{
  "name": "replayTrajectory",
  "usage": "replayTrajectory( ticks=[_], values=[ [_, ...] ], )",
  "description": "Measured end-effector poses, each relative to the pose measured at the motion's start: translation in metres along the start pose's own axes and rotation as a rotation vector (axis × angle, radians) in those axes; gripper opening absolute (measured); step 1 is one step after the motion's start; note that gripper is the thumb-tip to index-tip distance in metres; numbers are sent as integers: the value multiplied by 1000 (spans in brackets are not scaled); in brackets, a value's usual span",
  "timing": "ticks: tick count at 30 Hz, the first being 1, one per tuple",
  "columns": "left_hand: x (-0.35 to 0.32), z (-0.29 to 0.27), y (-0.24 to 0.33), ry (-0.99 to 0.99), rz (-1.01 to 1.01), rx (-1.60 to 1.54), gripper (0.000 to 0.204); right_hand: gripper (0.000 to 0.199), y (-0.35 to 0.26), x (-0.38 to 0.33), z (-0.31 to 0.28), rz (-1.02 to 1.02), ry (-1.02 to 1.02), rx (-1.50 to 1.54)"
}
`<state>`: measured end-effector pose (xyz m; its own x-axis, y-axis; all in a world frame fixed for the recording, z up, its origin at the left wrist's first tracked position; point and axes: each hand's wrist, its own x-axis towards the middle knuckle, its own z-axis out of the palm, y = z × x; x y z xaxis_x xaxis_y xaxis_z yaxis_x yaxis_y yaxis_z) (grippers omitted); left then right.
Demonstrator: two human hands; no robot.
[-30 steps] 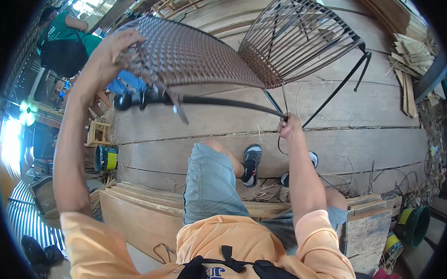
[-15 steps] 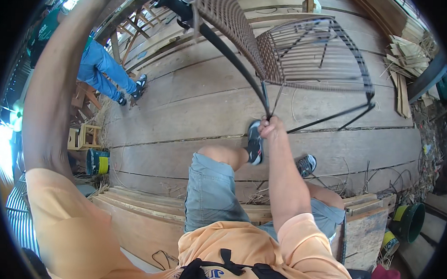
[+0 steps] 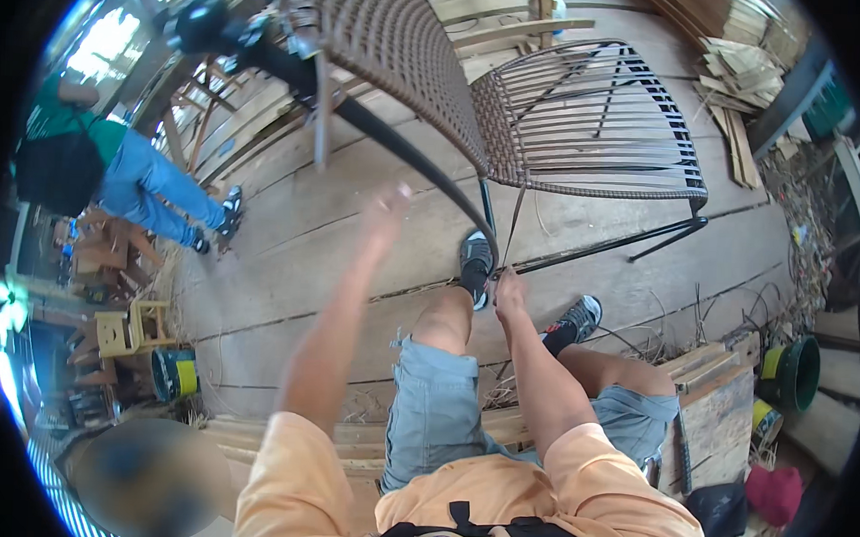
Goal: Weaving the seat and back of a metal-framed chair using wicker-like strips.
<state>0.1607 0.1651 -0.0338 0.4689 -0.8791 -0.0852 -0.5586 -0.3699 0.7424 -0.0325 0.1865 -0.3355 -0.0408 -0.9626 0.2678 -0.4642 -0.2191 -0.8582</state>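
A brown woven chair point(image 3: 586, 132) with a black metal frame point(image 3: 420, 159) stands tilted before me; its woven back point(image 3: 399, 64) rises toward the upper left. At the bend low on the frame, my right hand point(image 3: 510, 292) is closed around the tube. A narrow brown strip point(image 3: 515, 224) runs taut from the seat corner down to that hand; whether the fingers also pinch it is hidden. My left hand point(image 3: 385, 212) hangs in the air below the chair back, smeared by motion, its fingers unclear. Another loose strip point(image 3: 323, 113) dangles from the frame near the top.
A person in blue jeans point(image 3: 154, 183) stands at the left. Near them are a small wooden chair point(image 3: 134, 329) and a bucket point(image 3: 174, 373). Stacked boards point(image 3: 710, 373) lie beside my legs. On the right are a dark bucket point(image 3: 798, 374) and a red cap point(image 3: 774, 495). Scraps litter the floor's edge.
My left arm has come down from the upper left to the middle, its hand now in view. My right hand keeps its hold low on the frame. The view has shifted slightly.
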Motion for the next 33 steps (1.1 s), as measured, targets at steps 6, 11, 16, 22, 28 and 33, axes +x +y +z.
replayTrajectory(
  ticks=[6,11,16,22,28,33],
  values=[
    [11,98,-46,-565,-149,-619,36,21,-45,38,-13,137,-340,-409],
    [2,140,-2,-750,17,-712,42,21,-37,71,-18,367,-471,-283],
    [4,154,-8,-439,52,-516,48,24,-61,105,-27,403,-498,-287],
    [12,155,-26,-416,15,-396,55,20,-141,127,-108,388,-161,217],
    [7,165,-27,-393,-90,-411,67,19,-202,163,-179,-465,24,-410],
    [-2,161,-18,-392,-90,-507,65,20,-173,198,-175,-589,-295,-537]
  ],
)
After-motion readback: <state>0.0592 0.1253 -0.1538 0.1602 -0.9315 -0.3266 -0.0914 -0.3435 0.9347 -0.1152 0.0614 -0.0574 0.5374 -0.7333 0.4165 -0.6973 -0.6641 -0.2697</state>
